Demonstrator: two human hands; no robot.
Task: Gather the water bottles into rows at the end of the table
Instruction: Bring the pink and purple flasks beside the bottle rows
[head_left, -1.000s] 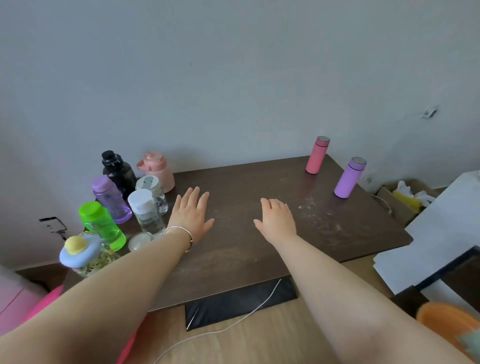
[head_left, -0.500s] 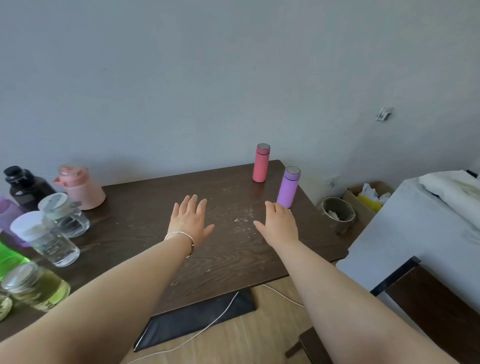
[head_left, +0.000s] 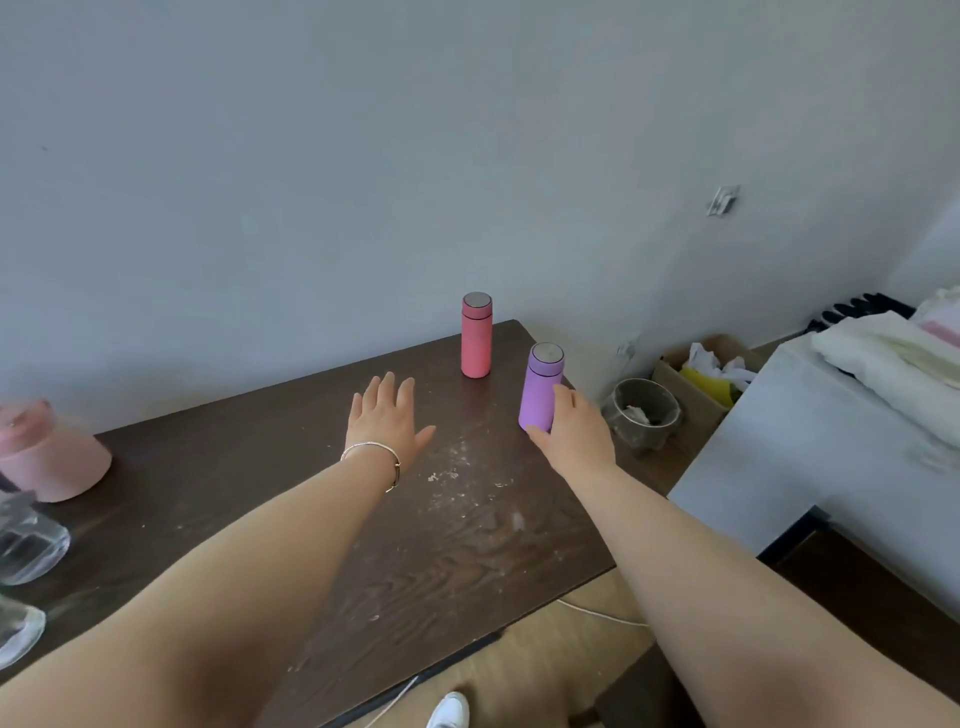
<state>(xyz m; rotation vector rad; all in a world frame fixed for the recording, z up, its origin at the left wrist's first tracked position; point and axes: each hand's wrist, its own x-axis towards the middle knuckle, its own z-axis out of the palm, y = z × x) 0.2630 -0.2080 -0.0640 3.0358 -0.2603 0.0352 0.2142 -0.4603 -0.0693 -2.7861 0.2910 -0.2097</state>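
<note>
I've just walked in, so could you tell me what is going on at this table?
A person is gathering bottles. Their right hand is closing around the purple bottle near the table's right end, while the open left hand reaches toward the red bottle. Both bottles stand upright; other bottles sit at the left edge.

No text, label, brand, number or sign can be read anywhere in this view. The purple bottle (head_left: 540, 387) at the right hand (head_left: 574, 434) has a plain body and a bare grey cap. The red bottle (head_left: 476, 335) beyond it is equally unmarked. The pink jug (head_left: 49, 452) far to the left of both hands is too blurred to tell.
</note>
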